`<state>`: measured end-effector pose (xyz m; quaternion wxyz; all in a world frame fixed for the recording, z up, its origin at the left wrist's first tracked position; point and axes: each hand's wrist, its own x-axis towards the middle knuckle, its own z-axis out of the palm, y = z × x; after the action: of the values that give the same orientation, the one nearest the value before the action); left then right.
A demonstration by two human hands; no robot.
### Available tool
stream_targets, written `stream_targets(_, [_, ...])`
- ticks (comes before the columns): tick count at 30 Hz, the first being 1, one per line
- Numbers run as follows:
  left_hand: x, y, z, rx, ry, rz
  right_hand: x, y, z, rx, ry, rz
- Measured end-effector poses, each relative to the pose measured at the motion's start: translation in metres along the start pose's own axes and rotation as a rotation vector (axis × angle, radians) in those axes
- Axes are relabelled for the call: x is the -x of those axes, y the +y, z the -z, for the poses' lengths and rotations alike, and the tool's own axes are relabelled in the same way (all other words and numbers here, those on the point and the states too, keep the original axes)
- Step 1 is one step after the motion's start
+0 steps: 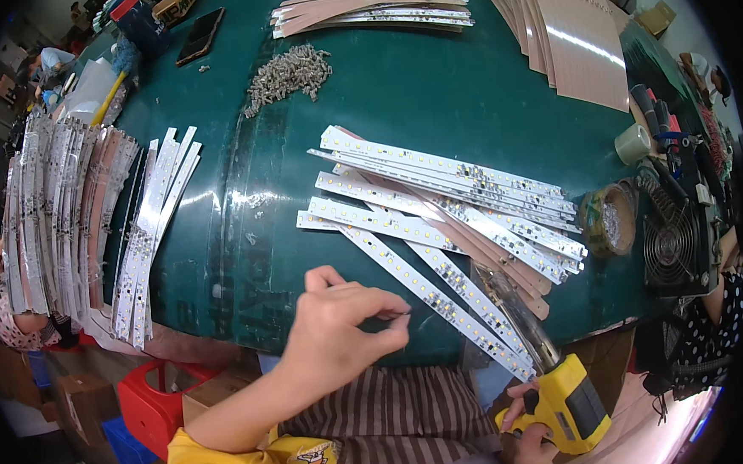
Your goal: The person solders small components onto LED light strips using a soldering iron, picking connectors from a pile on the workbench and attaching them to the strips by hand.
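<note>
My left hand (334, 319) is raised above the table's near edge, thumb and forefinger pinched together; whatever tiny thing lies between them is too small to name. In my right hand (533, 439), at the lower right, is a yellow and black soldering gun (573, 402). Its metal barrel points up and away, and the tip overlaps the LED strips. Narrow white LED strips (416, 272) lie crossed and fanned in front of me, some with their pinkish-brown backs up. Their near ends reach the gun's barrel. Between the left hand and the nearest strip there is a gap.
Small metallic pieces (288, 75) form a heap at the far middle. More strips lie at the left (155, 237), in a thick row (60, 217), and at the back (375, 12). Brown panels (577, 41), a tape-like ring (609, 220) and a black fan (677, 243) occupy the right.
</note>
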<state>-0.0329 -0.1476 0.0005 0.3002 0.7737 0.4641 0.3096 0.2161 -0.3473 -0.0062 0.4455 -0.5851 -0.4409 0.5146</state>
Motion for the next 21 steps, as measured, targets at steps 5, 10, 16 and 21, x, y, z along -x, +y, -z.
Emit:
stream_targets(5, [0.011, 0.001, -0.029, 0.021, 0.137, 0.005, -0.005, -0.010, -0.004, 0.038, -0.007, -0.042])
stream_targets(10, [0.012, 0.002, -0.035, -0.001, 0.198, 0.034, 0.005, 0.002, -0.006, 0.015, 0.045, -0.076])
stream_targets(16, [0.013, 0.002, -0.037, -0.040, 0.204, -0.001, 0.013, 0.012, 0.001, 0.037, 0.021, -0.090])
stream_targets(21, [0.014, 0.002, -0.038, -0.118, 0.203, -0.059, 0.014, 0.016, 0.006, 0.086, -0.021, -0.064])
